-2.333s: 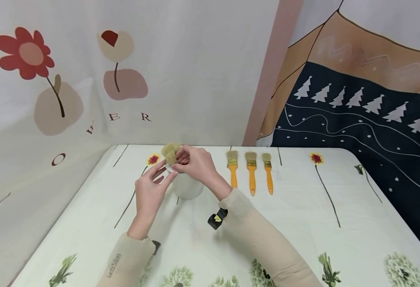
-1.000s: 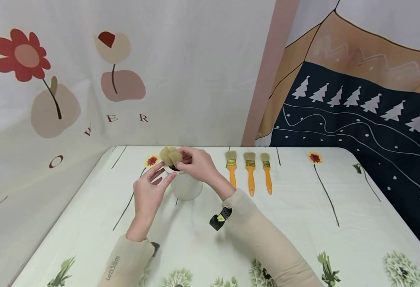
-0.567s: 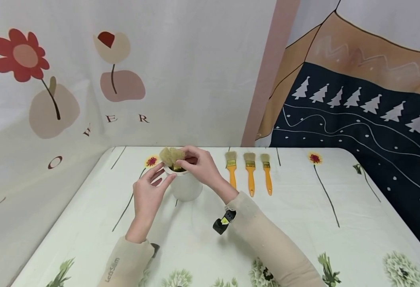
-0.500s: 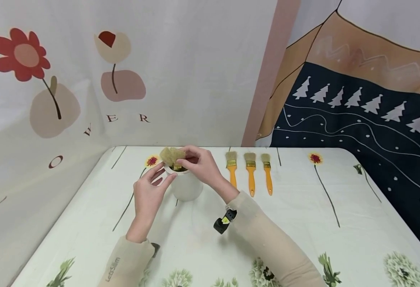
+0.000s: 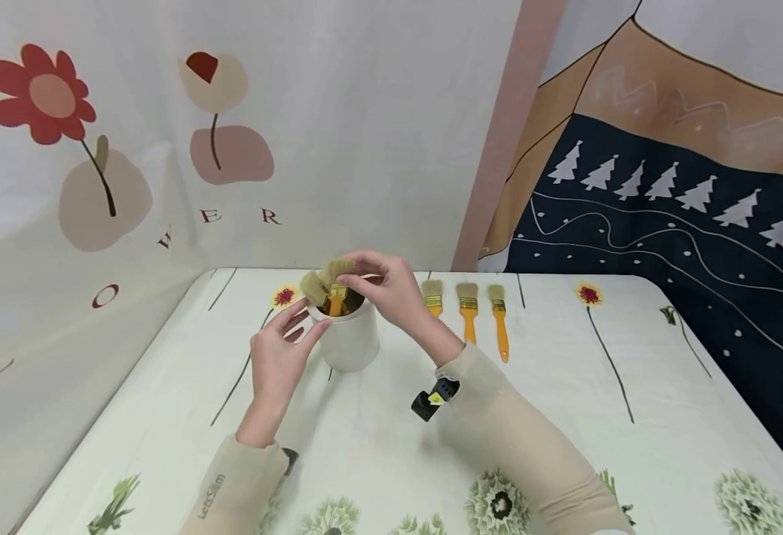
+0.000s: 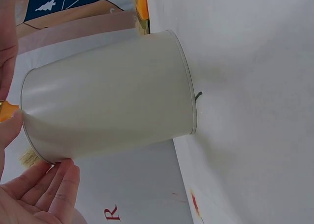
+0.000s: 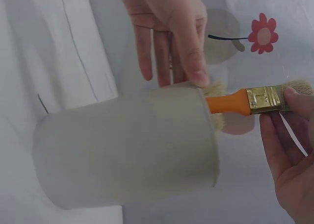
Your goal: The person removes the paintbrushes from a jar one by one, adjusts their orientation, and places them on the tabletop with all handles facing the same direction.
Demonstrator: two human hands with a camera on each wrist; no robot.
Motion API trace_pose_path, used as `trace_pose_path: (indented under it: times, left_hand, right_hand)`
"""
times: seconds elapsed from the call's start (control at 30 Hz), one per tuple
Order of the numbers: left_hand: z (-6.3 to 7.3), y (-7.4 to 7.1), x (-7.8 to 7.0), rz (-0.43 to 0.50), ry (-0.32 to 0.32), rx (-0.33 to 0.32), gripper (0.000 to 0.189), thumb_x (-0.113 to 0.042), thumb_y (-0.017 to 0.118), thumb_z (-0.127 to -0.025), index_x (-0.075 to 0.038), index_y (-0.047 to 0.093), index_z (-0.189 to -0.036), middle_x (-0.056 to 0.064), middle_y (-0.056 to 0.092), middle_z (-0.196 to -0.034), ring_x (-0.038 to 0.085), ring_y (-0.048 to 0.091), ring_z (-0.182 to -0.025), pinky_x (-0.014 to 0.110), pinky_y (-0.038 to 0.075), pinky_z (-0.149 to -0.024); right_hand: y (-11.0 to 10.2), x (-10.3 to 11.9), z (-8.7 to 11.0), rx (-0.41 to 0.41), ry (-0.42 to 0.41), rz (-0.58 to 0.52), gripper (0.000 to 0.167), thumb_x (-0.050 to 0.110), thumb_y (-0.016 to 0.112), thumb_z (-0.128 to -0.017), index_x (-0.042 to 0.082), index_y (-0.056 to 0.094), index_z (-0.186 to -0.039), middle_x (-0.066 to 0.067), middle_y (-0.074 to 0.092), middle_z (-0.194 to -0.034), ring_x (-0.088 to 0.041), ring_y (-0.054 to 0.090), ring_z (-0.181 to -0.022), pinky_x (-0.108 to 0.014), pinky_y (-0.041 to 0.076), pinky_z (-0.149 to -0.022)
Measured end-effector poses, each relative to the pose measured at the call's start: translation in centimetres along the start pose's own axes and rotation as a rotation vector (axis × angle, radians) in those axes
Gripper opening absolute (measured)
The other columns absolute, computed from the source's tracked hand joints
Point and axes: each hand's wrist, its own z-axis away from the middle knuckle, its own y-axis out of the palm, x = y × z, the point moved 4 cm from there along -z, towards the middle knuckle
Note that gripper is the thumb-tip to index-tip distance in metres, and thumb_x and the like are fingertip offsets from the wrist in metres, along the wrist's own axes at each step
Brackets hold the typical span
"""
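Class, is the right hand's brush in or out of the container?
Partly in. The brush has its orange handle running down inside the white container; its metal band and bristles show above the rim.

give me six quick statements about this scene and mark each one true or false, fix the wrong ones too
1. The right hand pinches a brush near its bristles. True.
2. The brush's handle points down into the white container. True.
3. Both of the person's hands are on the brush. False: the left hand holds the container at its rim.
4. Three more brushes lie side by side on the table. True.
5. Those three have blue handles. False: their handles are orange.
6. The container lies on its side. False: it stands with its open mouth facing up.
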Motion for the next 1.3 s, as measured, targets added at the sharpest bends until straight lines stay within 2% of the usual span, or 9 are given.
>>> trace_pose_path:
  times: [0.47,0.63,0.73,0.9,0.97,1.17,1.3]
  left_hand:
    - [0.0,0.2,0.1,0.000,-0.021,0.004,0.052,-0.027,0.083,-0.083,-0.008,0.067,-0.129,0.011,0.069,-0.128,0.025,0.070,-0.113,0.029,0.060,-0.091]
    - [0.1,0.1,0.3,-0.014,-0.029,0.006,0.053,-0.028,0.082,-0.083,-0.007,0.066,-0.130,0.013,0.069,-0.128,0.030,0.070,-0.113,0.034,0.060,-0.092]
    - [0.0,0.1,0.2,-0.013,-0.025,0.004,0.054,-0.029,0.082,-0.083,-0.008,0.066,-0.130,0.014,0.069,-0.128,0.029,0.070,-0.113,0.035,0.060,-0.093]
    - [0.0,0.0,0.2,-0.003,-0.019,0.000,0.054,-0.028,0.083,-0.083,-0.008,0.066,-0.130,0.013,0.069,-0.128,0.028,0.070,-0.114,0.033,0.060,-0.093]
    - [0.0,0.0,0.2,-0.004,-0.016,-0.002,0.054,-0.028,0.083,-0.083,-0.008,0.066,-0.130,0.013,0.069,-0.127,0.028,0.070,-0.113,0.033,0.060,-0.092]
    - [0.0,0.0,0.1,0.009,-0.013,-0.007,0.052,-0.026,0.083,-0.083,-0.006,0.067,-0.129,0.015,0.069,-0.127,0.029,0.070,-0.114,0.037,0.060,-0.094]
    - [-0.1,0.0,0.1,0.015,-0.018,-0.009,0.052,-0.024,0.083,-0.083,-0.006,0.067,-0.129,0.015,0.069,-0.127,0.029,0.070,-0.114,0.036,0.060,-0.094]
  right_hand:
    - [-3.2,2.0,-0.1,-0.099,-0.067,-0.029,0.020,0.003,0.070,-0.091,-0.003,0.072,-0.110,-0.020,0.075,-0.105,-0.030,0.074,-0.097,-0.029,0.065,-0.084]
    - [-4.5,2.7,-0.1,-0.140,-0.073,-0.051,0.020,0.001,0.070,-0.090,-0.004,0.071,-0.110,-0.021,0.075,-0.107,-0.031,0.074,-0.099,-0.031,0.065,-0.084]
    - [-5.3,3.0,-0.1,-0.167,-0.076,-0.067,0.021,0.001,0.070,-0.090,-0.005,0.071,-0.110,-0.023,0.074,-0.106,-0.025,0.075,-0.097,-0.031,0.065,-0.083]
    - [-6.5,3.4,0.2,-0.199,-0.106,-0.090,0.021,-0.003,0.069,-0.089,-0.007,0.069,-0.110,-0.026,0.073,-0.105,-0.002,0.073,-0.091,-0.027,0.065,-0.081]
    - [-7.0,3.5,0.4,-0.210,-0.115,-0.093,0.021,-0.004,0.069,-0.089,-0.009,0.069,-0.110,-0.028,0.073,-0.105,0.003,0.072,-0.089,-0.025,0.064,-0.080]
    - [-8.7,3.2,1.0,-0.247,-0.084,-0.066,0.022,-0.004,0.068,-0.090,-0.009,0.068,-0.111,-0.029,0.072,-0.107,0.003,0.072,-0.090,-0.021,0.063,-0.082]
    - [-9.9,2.8,1.4,-0.268,-0.065,-0.051,0.023,-0.003,0.069,-0.090,-0.008,0.068,-0.113,-0.020,0.075,-0.106,0.001,0.073,-0.090,-0.020,0.063,-0.082]
